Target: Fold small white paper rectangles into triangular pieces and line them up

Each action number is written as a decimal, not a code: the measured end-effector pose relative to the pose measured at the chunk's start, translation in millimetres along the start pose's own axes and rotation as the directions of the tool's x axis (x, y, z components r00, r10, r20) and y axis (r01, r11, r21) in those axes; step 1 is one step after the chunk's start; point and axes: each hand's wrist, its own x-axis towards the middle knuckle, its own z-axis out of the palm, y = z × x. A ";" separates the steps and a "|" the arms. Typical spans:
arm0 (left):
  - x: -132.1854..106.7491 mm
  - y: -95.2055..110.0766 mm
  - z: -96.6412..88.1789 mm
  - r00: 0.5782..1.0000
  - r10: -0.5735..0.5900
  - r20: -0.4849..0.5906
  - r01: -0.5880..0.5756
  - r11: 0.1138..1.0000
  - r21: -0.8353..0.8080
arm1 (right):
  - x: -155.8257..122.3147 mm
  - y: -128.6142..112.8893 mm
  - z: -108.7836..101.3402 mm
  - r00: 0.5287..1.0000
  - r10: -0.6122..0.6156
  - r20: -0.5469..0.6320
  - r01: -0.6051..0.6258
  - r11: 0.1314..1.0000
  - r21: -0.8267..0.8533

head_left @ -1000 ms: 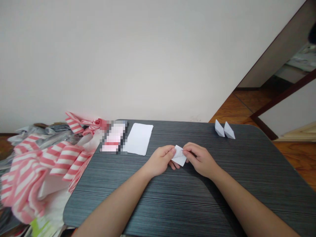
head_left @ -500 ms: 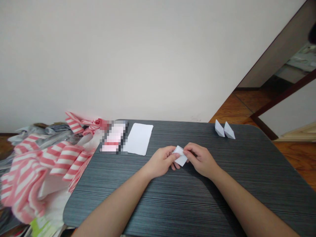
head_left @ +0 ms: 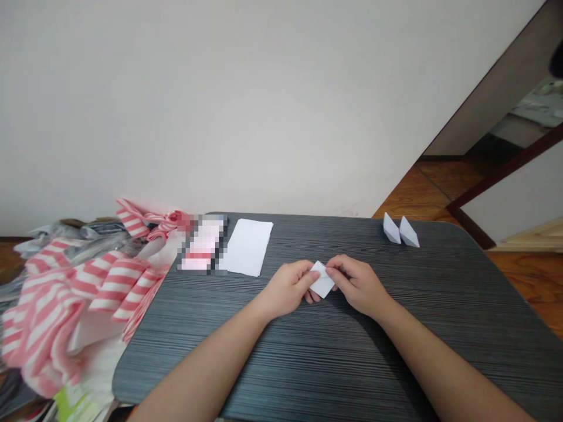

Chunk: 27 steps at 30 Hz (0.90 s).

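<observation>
A small white piece of folded paper (head_left: 323, 285), diamond-shaped from above, is held between both hands over the middle of the table. My left hand (head_left: 288, 287) pinches its left corner, thumb on top and fingers curled beneath. On the other side, my right hand (head_left: 358, 284) grips the upper right edge between thumb and forefinger. The fingertips under the paper are partly hidden. Two folded white paper boats (head_left: 391, 228) stand side by side near the table's back right.
The dark wood-grain table (head_left: 281, 363) backs onto a pale wall. A stack of white paper sheets (head_left: 248, 246) lies at the back left, beside a pixelated pink-and-white item (head_left: 204, 243). Red-and-white striped cloth (head_left: 118, 281) is heaped past the left edge.
The folded paper has shifted very slightly downward in the hands. Both hands keep nearly the same grip and place.
</observation>
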 end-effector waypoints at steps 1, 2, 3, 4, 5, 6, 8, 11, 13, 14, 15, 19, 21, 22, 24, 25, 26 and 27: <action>0.1 -0.2 0.3 1.000 0.000 -0.006 0.000 1.000 0.005 | 0.1 -0.1 0.2 1.000 -0.003 0.001 0.003 1.000 -0.007; 0.1 -0.2 0.5 1.000 -0.001 -0.012 0.001 1.000 0.008 | 0.4 -0.2 0.3 1.000 -0.005 0.004 0.005 1.000 -0.015; 0.2 0.0 0.7 1.000 -0.002 -0.017 0.002 1.000 0.009 | 0.6 -0.4 0.3 1.000 -0.007 0.005 0.007 1.000 -0.022; 0.2 0.3 0.8 1.000 -0.003 -0.020 0.004 1.000 0.010 | 0.9 -0.6 0.3 1.000 -0.007 0.007 0.007 1.000 -0.028; 0.1 0.6 0.8 1.000 -0.006 -0.022 0.006 1.000 0.012 | 1.0 -0.8 0.2 1.000 -0.008 0.008 0.009 0.999 -0.031; 0.1 1.0 0.7 1.000 -0.008 -0.025 0.008 1.000 0.015 | 1.0 -0.9 0.1 1.000 -0.010 0.009 0.011 0.999 -0.030; -0.1 1.5 0.4 0.999 -0.012 -0.030 0.013 1.000 0.025 | 0.4 -0.7 0.1 1.000 -0.017 0.009 0.017 0.999 -0.028; -0.2 0.4 0.1 0.999 -0.011 -0.052 0.013 0.999 0.037 | -1.5 1.1 1.5 1.000 -0.021 0.016 0.021 1.000 -0.003; 0.1 -1.3 0.2 0.998 -0.011 -0.068 0.014 0.999 0.037 | -2.6 3.2 3.2 1.000 -0.009 0.014 0.008 0.998 0.063; 0.2 -2.3 0.3 0.997 -0.011 -0.076 0.014 0.999 0.036 | -2.8 4.2 3.9 1.000 0.001 0.012 -0.002 0.996 0.095; 0.4 -3.3 0.5 0.997 -0.012 -0.080 0.015 0.999 0.036 | -2.8 5.0 4.3 1.000 0.012 0.014 -0.014 0.994 0.113; 0.6 -5.7 0.9 0.996 -0.005 -0.090 0.010 0.998 0.056 | -0.6 4.3 2.8 0.996 0.038 0.079 -0.036 0.999 -0.025; 0.5 -6.2 0.8 0.995 0.000 -0.095 0.007 0.997 0.073 | 0.8 2.4 1.4 0.995 0.038 0.094 -0.029 0.995 -0.093; 0.4 -6.3 0.6 0.995 0.000 -0.097 0.008 0.997 0.082 | 1.3 1.5 0.9 0.995 0.038 0.097 -0.028 0.994 -0.109; 0.2 -6.3 0.2 0.995 -0.004 -0.099 0.014 0.995 0.102 | 2.0 0.1 0.5 0.994 0.041 0.104 -0.028 0.993 -0.118; 0.1 -6.2 0.0 0.995 -0.005 -0.100 0.017 0.994 0.112 | 2.1 -0.3 0.6 0.993 0.042 0.110 -0.029 0.993 -0.116; -0.1 -6.0 -0.1 0.995 -0.007 -0.102 0.019 0.993 0.120 | 2.2 -0.5 0.7 0.992 0.042 0.117 -0.029 0.993 -0.113; -0.3 -5.6 -0.2 0.995 -0.007 -0.104 0.021 0.992 0.126 | 2.3 -0.7 0.9 0.992 0.042 0.122 -0.029 0.994 -0.110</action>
